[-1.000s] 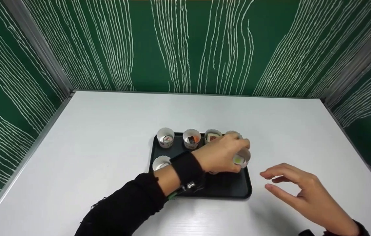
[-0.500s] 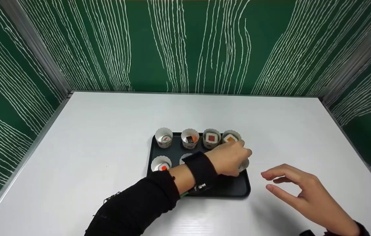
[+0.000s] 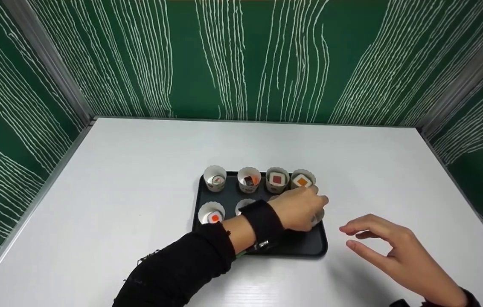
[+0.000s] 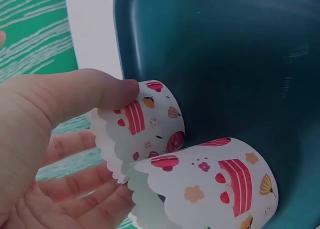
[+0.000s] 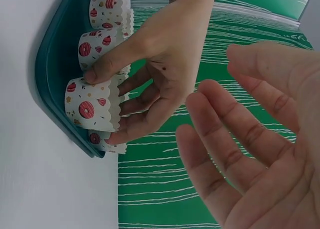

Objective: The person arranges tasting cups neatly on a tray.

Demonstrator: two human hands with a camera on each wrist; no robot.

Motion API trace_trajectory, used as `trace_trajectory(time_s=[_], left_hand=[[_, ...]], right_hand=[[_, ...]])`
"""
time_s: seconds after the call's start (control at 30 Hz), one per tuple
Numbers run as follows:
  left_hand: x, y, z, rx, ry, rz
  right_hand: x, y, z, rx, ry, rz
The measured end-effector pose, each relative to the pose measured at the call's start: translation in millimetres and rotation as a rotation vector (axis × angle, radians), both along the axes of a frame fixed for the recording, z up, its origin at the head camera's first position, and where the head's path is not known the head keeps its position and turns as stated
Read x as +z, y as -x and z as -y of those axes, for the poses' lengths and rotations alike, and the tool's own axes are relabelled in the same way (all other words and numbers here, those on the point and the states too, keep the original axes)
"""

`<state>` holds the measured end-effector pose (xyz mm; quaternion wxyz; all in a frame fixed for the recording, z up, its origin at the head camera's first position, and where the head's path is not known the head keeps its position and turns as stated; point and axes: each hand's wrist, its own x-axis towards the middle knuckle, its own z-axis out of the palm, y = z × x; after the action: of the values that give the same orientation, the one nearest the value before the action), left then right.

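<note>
My left hand reaches over the right end of a black tray and grips a white paper baking cup. The thumb presses its printed side, with the fingers across the scalloped rim. Only a sliver of this cup shows past the hand in the head view. Right beside it on the tray stands a second paper cup with red cake prints. My right hand hovers right of the tray, fingers loosely bent and thumb apart, holding nothing.
A back row of paper cups holds small pieces: one with a red square, one with an orange square. At front left, another cup contains an orange-topped piece. Green walls with white lines enclose the white table.
My left hand has moved slightly right and down with the cup, which stood tilted with a green-topped piece showing inside. The orange-square cup behind is now uncovered. My right hand stays put.
</note>
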<state>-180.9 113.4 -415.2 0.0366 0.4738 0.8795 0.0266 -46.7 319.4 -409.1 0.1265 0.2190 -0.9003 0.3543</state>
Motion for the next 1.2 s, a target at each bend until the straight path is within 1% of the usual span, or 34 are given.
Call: trace_trajectory(time_s=[0.1,0.13,0.23,0.3,0.4,0.53,0.63,0.73,0.83,0.9,1.0,1.13,1.2], left_hand=[[1.1,1.3,2,-0.008,-0.035,0.022],[2.2,1.5,4,-0.019,-0.043,0.026],[7.0,1.3,13,-0.023,-0.073,0.045],[11.1,-0.3,21,-0.011,-0.102,0.057],[18.0,-3.5,37,0.035,-0.174,0.074],[27.2,-5.8,65,0.110,-0.262,0.080],[31.1,-4.8,87,0.167,-0.313,0.058],[31.8,-1.3,109,0.216,-0.372,0.034],[31.6,5.4,130,0.278,-0.432,0.009],[29.6,10.9,145,0.326,-0.468,-0.013],[23.5,19.0,168,0.411,-0.495,-0.055],[11.6,28.9,196,0.524,-0.491,-0.100],[5.9,33.6,208,0.584,-0.474,-0.116]], right_hand=[[-0.8,1.3,-1,0.003,0.002,0.008],[-1.1,1.7,-1,0.005,0.002,0.012],[-2.2,3.8,-3,0.028,0.011,-0.002],[-2.2,5.6,-6,0.042,0.002,-0.017],[-0.8,9.0,-8,0.037,-0.013,-0.020],[3.1,14.0,-12,-0.004,-0.056,-0.001],[5.5,19.3,-17,-0.040,-0.102,0.007],[7.3,26.8,-24,-0.069,-0.143,-0.007],[10.3,37.4,-32,-0.092,-0.173,-0.042],[11.9,44.6,-36,-0.112,-0.199,-0.064],[12.9,54.3,-43,-0.139,-0.223,-0.073],[12.8,67.6,-51,-0.161,-0.227,-0.070],[12.9,75.5,-53,-0.173,-0.229,-0.046]])
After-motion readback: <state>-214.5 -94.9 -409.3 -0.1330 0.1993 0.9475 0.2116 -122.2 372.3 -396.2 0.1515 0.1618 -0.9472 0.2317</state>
